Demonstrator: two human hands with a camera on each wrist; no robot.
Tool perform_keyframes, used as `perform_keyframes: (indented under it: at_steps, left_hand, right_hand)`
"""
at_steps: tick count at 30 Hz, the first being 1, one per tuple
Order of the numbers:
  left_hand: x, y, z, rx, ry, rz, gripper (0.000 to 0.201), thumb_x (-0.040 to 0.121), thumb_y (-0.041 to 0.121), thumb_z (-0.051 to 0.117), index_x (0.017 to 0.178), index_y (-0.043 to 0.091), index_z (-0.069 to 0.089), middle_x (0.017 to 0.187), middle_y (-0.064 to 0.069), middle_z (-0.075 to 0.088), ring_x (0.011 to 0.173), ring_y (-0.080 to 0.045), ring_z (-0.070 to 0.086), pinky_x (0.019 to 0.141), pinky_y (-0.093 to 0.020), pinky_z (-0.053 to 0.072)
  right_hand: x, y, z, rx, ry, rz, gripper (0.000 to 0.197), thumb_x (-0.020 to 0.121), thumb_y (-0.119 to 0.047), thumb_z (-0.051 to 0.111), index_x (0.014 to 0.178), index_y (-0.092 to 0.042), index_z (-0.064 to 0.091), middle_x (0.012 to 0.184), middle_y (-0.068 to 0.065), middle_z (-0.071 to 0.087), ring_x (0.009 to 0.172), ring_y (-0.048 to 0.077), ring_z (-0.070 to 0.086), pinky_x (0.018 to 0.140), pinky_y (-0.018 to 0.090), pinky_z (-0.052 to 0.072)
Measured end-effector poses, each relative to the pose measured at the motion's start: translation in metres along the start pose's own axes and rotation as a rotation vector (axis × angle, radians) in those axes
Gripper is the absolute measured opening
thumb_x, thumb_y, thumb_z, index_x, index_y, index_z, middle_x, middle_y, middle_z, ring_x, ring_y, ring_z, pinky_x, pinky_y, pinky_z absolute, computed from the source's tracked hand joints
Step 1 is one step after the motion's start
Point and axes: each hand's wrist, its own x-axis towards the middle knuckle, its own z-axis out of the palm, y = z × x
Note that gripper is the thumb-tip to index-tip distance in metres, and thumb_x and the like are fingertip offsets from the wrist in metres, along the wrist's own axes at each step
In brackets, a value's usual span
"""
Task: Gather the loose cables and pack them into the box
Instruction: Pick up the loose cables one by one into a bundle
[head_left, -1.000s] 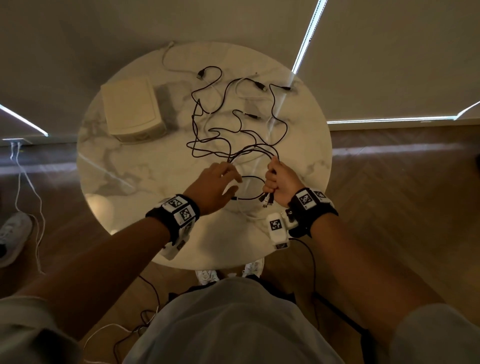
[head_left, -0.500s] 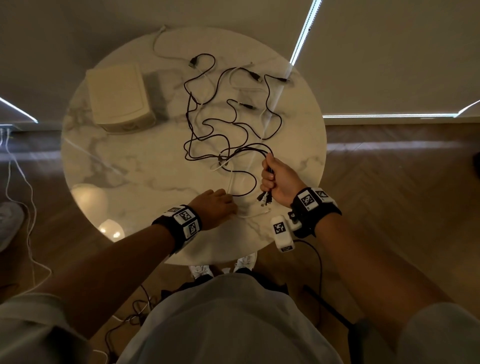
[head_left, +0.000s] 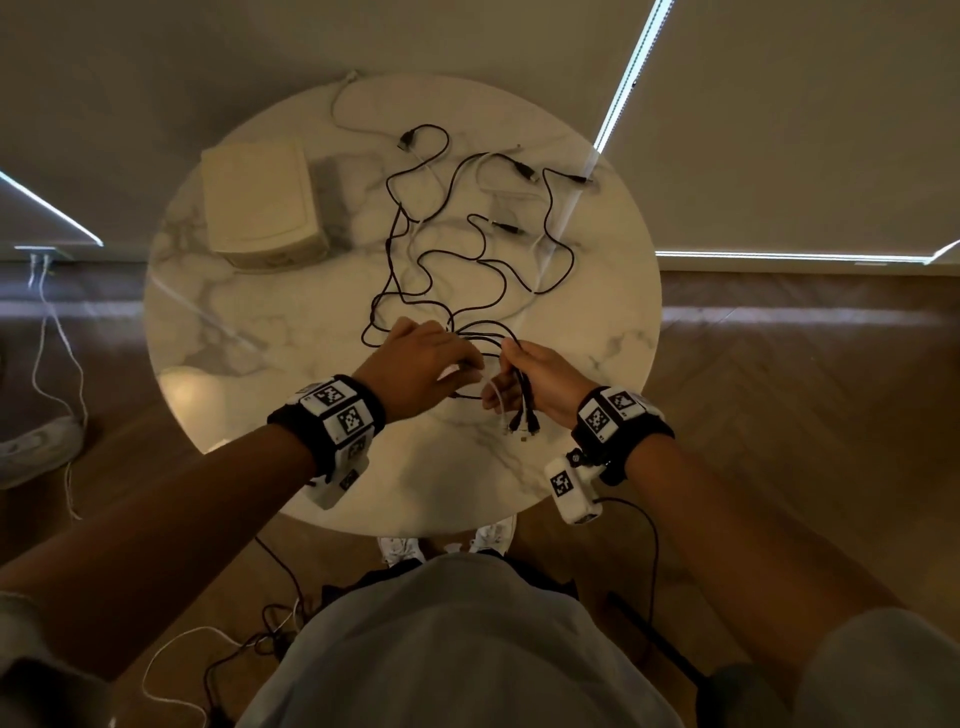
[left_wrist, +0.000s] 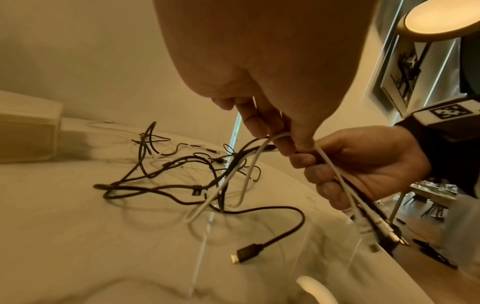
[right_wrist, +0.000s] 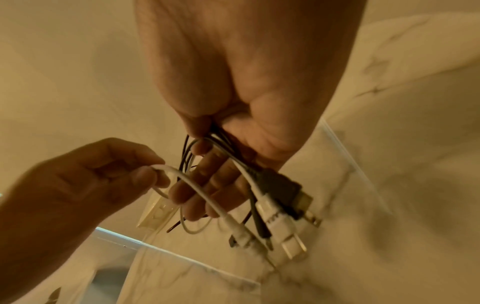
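A tangle of black and white cables (head_left: 447, 260) (left_wrist: 166, 185) lies spread over the round marble table (head_left: 260, 364). The cream box (head_left: 260, 200) (left_wrist: 26, 127) stands with its lid down at the table's back left. My right hand (head_left: 519, 374) (right_wrist: 207, 164) grips a bundle of cable ends, and their plugs (head_left: 522, 421) (right_wrist: 280, 209) hang below the fist. My left hand (head_left: 467, 364) (left_wrist: 280, 142) pinches a white cable (right_wrist: 197, 191) (left_wrist: 233, 174) right beside the right hand's fingers. One black plug (left_wrist: 249, 251) lies loose on the table below the hands.
A wall rises just behind the table. Wooden floor surrounds it, with loose cords (head_left: 57, 364) at the left and more cords (head_left: 249, 639) near my feet. The table's front edge (head_left: 415, 525) is close to my body.
My left hand dropped to the table's front edge, then rose back to the right hand with a white cable pinched in it. The right hand kept its bundle and hardly moved.
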Motion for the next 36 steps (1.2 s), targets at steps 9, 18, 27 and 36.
perform_keyframes:
  at_steps: [9,18,27,36]
  left_hand:
    - [0.013,-0.019,-0.012,-0.034,0.028,-0.050,0.036,0.092,0.060,0.044,0.108,0.031,0.056,0.099,0.010,0.061,0.095,-0.016,0.056,0.086,-0.038,0.043]
    - [0.036,-0.030,-0.011,0.025,-0.320,0.031,0.042,0.091,0.058,0.052,0.123,0.031,0.055,0.119,0.007,0.060,0.118,-0.018,0.048,0.103,-0.039,0.030]
    - [0.049,-0.035,-0.024,0.055,-0.510,0.037,0.034,0.094,0.061,0.044,0.084,0.029,0.049,0.069,0.007,0.059,0.067,-0.014,0.055,0.061,-0.031,0.042]
    - [0.041,-0.032,-0.016,-0.074,-0.368,-0.058,0.030,0.100,0.047,0.042,0.116,0.027,0.057,0.101,0.004,0.065,0.088,-0.021,0.062,0.080,-0.040,0.052]
  right_hand:
    - [-0.007,-0.011,0.008,-0.017,-0.022,0.046,0.040,0.110,-0.041,0.036,0.087,-0.012,0.051,0.054,0.004,0.044,0.058,0.026,0.064,0.064,0.035,0.051]
    - [-0.032,-0.025,0.007,-0.086,-0.248,0.087,0.045,0.107,-0.047,0.037,0.087,-0.011,0.054,0.054,-0.001,0.029,0.043,0.014,0.034,0.050,0.026,0.032]
    - [-0.031,-0.025,-0.011,-0.805,-0.136,0.013,0.040,0.108,-0.049,0.032,0.081,-0.021,0.044,0.066,-0.004,0.044,0.054,0.012,0.038,0.052,0.025,0.034]
    - [0.001,-0.004,-0.011,-1.041,0.269,-0.012,0.051,0.110,-0.044,0.024,0.115,-0.004,0.055,0.101,0.020,0.063,0.087,0.034,0.057,0.073,0.034,0.037]
